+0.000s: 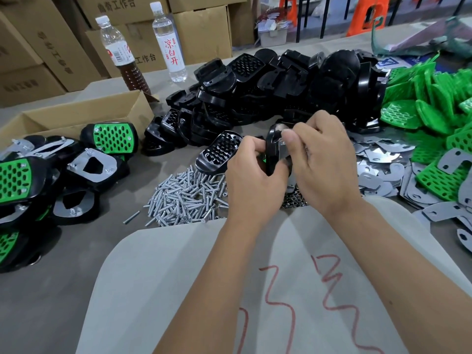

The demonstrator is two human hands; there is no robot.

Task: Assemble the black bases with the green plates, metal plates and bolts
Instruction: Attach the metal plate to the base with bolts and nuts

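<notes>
My left hand [251,172] grips a black base [272,146] held on edge over the table, with a bit of green showing at its lower side. My right hand [324,159] pinches a metal plate [284,148] against that base. Another black base [219,152] lies just left of my hands. A heap of bolts [186,198] lies below it. Loose black bases [281,85] are piled behind, green plates [431,103] at the right, metal plates [383,159] beside them. A small patch of nuts [293,199] shows between my wrists.
Finished assemblies [51,175] are stacked at the left beside an open cardboard box [84,113]. Two bottles [143,47] stand at the back in front of stacked cartons. A pale sheet with red marks [255,290] covers the table's near edge.
</notes>
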